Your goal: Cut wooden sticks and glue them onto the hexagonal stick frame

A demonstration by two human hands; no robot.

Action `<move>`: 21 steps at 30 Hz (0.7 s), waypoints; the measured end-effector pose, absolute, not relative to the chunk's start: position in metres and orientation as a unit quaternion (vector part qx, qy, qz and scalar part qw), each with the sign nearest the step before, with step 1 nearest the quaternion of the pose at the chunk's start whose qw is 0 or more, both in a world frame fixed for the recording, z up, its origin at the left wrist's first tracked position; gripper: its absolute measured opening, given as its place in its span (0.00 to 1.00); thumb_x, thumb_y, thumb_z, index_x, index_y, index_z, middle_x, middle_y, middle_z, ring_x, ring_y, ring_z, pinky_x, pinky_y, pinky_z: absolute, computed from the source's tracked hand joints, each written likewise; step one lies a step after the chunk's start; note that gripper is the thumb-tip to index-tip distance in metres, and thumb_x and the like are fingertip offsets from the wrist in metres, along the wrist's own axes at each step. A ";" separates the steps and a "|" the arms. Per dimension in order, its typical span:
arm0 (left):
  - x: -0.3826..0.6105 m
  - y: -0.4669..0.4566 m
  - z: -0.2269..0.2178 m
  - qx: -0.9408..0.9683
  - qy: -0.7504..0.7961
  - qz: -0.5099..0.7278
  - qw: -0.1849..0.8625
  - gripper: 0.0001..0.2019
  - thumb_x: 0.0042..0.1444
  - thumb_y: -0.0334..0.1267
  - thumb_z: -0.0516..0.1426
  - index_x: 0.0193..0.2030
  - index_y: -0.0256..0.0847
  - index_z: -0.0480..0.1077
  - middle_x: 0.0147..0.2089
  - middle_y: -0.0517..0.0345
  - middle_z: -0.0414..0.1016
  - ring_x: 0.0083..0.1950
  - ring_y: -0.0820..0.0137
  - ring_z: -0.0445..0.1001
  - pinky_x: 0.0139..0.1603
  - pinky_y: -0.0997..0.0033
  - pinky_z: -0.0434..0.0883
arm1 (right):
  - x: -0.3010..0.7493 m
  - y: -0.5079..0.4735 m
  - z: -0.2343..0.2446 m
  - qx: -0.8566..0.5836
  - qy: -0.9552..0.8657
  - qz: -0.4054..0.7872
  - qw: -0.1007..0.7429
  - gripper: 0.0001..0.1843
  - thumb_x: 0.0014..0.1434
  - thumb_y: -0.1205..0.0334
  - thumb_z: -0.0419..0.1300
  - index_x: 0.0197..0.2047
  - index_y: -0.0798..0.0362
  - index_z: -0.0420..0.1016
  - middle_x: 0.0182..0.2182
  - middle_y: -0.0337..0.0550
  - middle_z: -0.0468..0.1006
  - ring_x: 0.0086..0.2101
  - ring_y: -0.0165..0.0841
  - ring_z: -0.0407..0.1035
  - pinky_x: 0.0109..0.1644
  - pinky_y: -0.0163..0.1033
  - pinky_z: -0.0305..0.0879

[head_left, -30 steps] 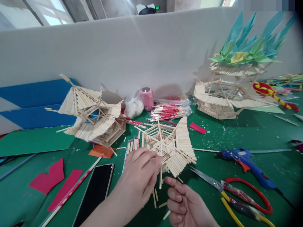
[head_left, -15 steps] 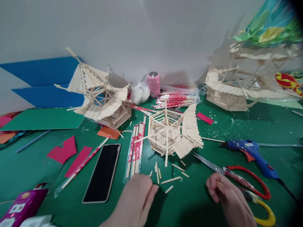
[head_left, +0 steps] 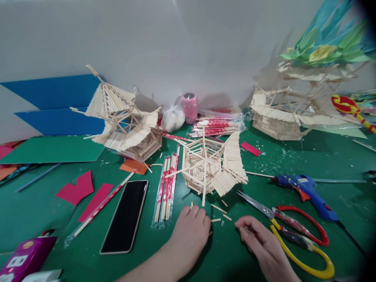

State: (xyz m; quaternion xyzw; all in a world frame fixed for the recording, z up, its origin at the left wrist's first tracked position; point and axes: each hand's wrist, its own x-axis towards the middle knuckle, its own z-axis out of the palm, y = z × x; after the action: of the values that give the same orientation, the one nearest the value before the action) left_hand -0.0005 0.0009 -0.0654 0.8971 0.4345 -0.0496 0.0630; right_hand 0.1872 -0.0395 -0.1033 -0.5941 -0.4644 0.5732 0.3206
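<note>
My left hand (head_left: 192, 229) is curled palm down over short cut sticks (head_left: 219, 208) on the green table. Its fingertips are hidden, so whatever lies under them cannot be made out. My right hand (head_left: 260, 241) hovers to the right with thumb and fingers drawn together; I cannot tell if something tiny is between them. Just beyond both hands stands a six-sided stick model (head_left: 202, 164), with roof panels of side-by-side sticks on its right side. Close to my right hand lie scissors (head_left: 317, 231) with red and yellow handles, blades pointing to the model.
A blue glue gun (head_left: 311, 192) with its cord lies at right. Left of the model are bagged sticks (head_left: 167, 188) and a phone (head_left: 125, 217). Behind stand a pagoda-like stick model (head_left: 129, 125), a pink jar (head_left: 190, 107) and another stick model (head_left: 276, 117). A purple box (head_left: 28, 254) sits front left.
My left hand has moved right and forward onto the short sticks, covering several. My right hand has shifted left, away from the scissors' handles. The view has turned slightly.
</note>
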 end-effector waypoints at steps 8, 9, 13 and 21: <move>0.003 -0.021 -0.061 0.785 0.504 0.172 0.316 0.05 0.43 0.25 0.52 0.22 0.37 0.64 0.24 0.57 0.66 0.27 0.70 0.65 0.27 0.71 0.62 | 0.175 -0.043 -0.096 -0.529 -0.449 0.613 0.377 0.12 0.54 0.52 0.55 0.39 0.49 0.68 0.26 0.35 0.67 0.27 0.27 0.60 0.30 0.29 0.58; 0.007 -0.023 -0.060 0.742 0.517 0.187 0.384 0.05 0.41 0.25 0.52 0.21 0.38 0.63 0.23 0.59 0.64 0.25 0.72 0.63 0.25 0.73 0.60 | 0.173 -0.042 -0.093 -0.511 -0.450 0.621 0.388 0.11 0.53 0.53 0.55 0.37 0.49 0.69 0.26 0.35 0.67 0.27 0.27 0.60 0.30 0.28 0.58; 0.021 -0.026 -0.057 0.518 0.541 0.238 0.618 0.05 0.43 0.31 0.54 0.22 0.40 0.58 0.19 0.66 0.58 0.20 0.77 0.55 0.21 0.76 0.55 | 0.167 -0.032 -0.077 -0.475 -0.476 0.615 0.411 0.11 0.54 0.56 0.55 0.24 0.52 0.69 0.21 0.35 0.66 0.24 0.26 0.61 0.28 0.28 0.58; 0.028 -0.014 -0.049 0.402 0.486 0.280 0.724 0.18 0.49 0.50 0.54 0.28 0.34 0.69 0.15 0.65 0.64 0.14 0.80 0.55 0.17 0.78 0.51 | 0.178 -0.021 -0.071 -0.516 -0.619 0.430 0.406 0.07 0.55 0.59 0.54 0.30 0.50 0.72 0.24 0.38 0.71 0.24 0.28 0.67 0.27 0.30 0.63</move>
State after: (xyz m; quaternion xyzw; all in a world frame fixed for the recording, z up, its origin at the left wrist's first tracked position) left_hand 0.0285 -0.0145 -0.0494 0.4018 0.4858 0.2802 0.7240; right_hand 0.1781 -0.0209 -0.0712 -0.5165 -0.6193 0.4299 0.4062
